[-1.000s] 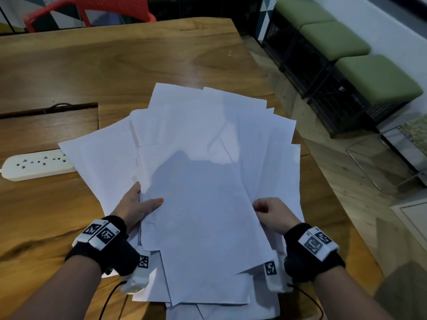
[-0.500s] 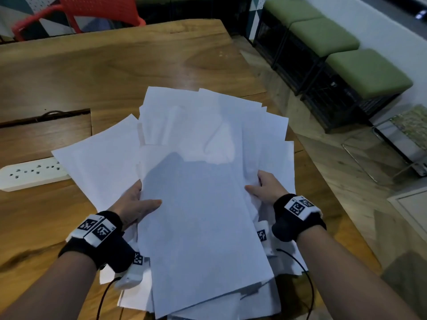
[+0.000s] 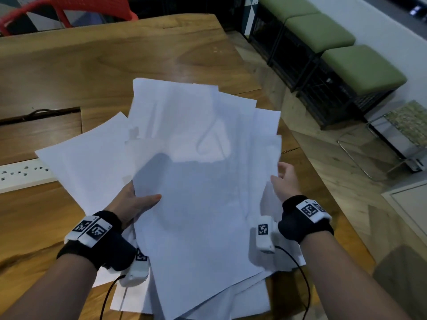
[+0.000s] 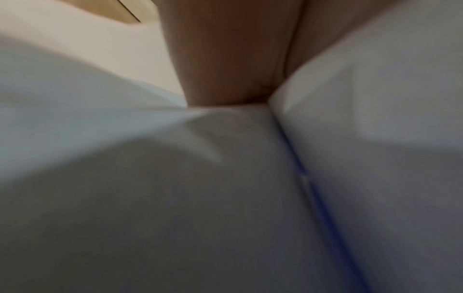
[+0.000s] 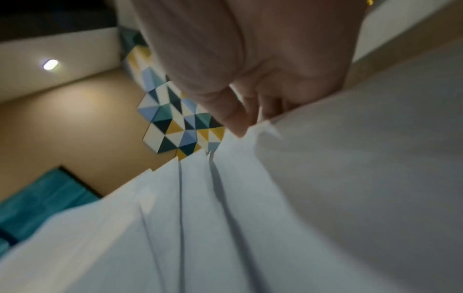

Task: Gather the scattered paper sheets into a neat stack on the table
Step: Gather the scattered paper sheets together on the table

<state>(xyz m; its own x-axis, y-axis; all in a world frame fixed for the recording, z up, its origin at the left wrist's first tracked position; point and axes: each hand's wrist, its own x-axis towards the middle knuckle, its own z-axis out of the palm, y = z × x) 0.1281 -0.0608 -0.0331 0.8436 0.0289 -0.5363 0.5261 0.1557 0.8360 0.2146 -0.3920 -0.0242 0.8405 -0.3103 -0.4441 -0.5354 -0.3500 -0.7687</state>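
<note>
A fanned pile of white paper sheets [image 3: 198, 181] is held above the wooden table [image 3: 115, 65] — pinched by the left hand [image 3: 132, 204], edged by the right hand [image 3: 285, 181] with fingers relaxed. Gathering is underway; squaring the edges appears next.

Black wristbands [image 3: 305, 224], white tagged modules [image 3: 265, 234]

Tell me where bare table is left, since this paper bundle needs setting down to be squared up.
Bare wood lies on the table beyond the paper sheets, up to its far edge by the red chair. A smaller bare patch sits near-left, below the power strip. The right edge, beside the right hand, is narrow and crowded.
</note>
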